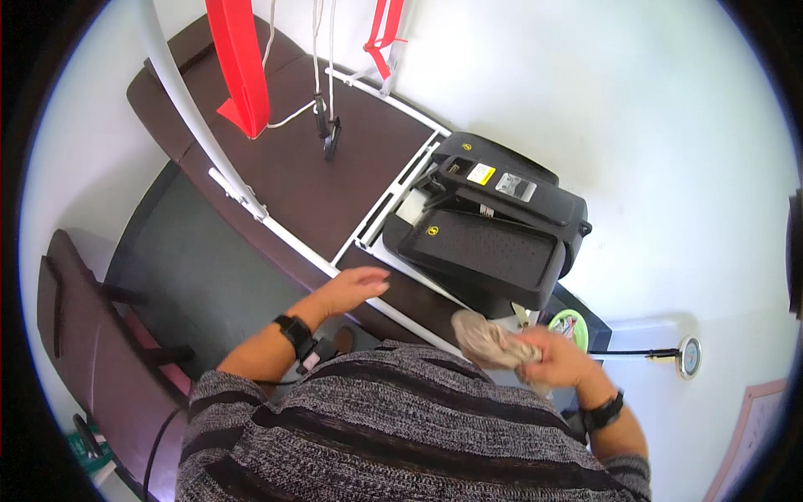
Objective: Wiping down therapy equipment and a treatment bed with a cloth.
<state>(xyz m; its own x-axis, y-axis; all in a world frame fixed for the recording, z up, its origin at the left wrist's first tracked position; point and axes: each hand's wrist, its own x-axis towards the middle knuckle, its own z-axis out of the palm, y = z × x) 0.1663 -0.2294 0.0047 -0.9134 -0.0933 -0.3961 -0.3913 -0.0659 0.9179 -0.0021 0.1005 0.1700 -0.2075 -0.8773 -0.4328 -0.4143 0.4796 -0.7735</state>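
Observation:
A crumpled beige cloth (pixel 489 342) is gripped in my right hand (pixel 558 357), just in front of my body. My left hand (pixel 356 288) holds nothing; it hovers over the white frame rail (pixel 401 321), fingers slightly bent and thumb apart. Beyond both hands a black foot-pedal exercise machine (pixel 483 248) rests on the brown padded couch (pixel 301 182). Its two textured pedals flank a raised middle housing with a control panel (pixel 515 187) and a yellow-and-white label. Whether my left fingers touch the rail is unclear.
Red straps (pixel 241 69) and white cords with black clips (pixel 329 135) hang above the couch. A curved white tube (pixel 194 119) rises on the left. At right are a green bin (pixel 580 326) and a round dial gauge (pixel 690 357). A second brown padded bench (pixel 106 351) stands lower left.

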